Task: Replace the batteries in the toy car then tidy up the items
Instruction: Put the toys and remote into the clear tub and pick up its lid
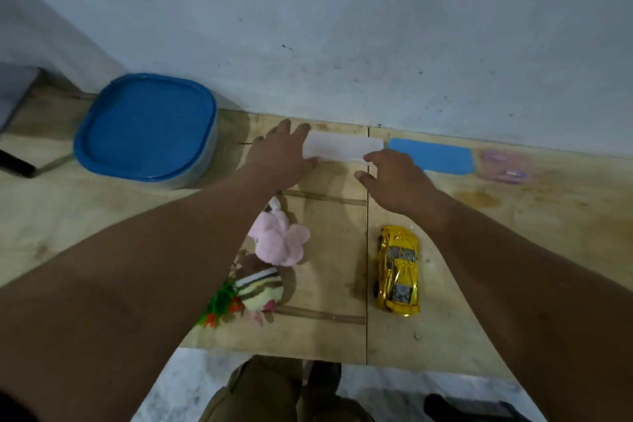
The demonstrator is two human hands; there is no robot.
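Now: left hand (281,154) grip, right hand (394,178) grip pinch white box (342,147) ends | contents unseen

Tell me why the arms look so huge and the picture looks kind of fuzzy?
Head view: the wide-angle lens stretches whatever is near the edges, so the forearms balloon toward the bottom corners. The light is dim and bluish, leaving soft detail; the left hand, right hand and white box look slightly smeared. The gold toy car catches small shiny glints.
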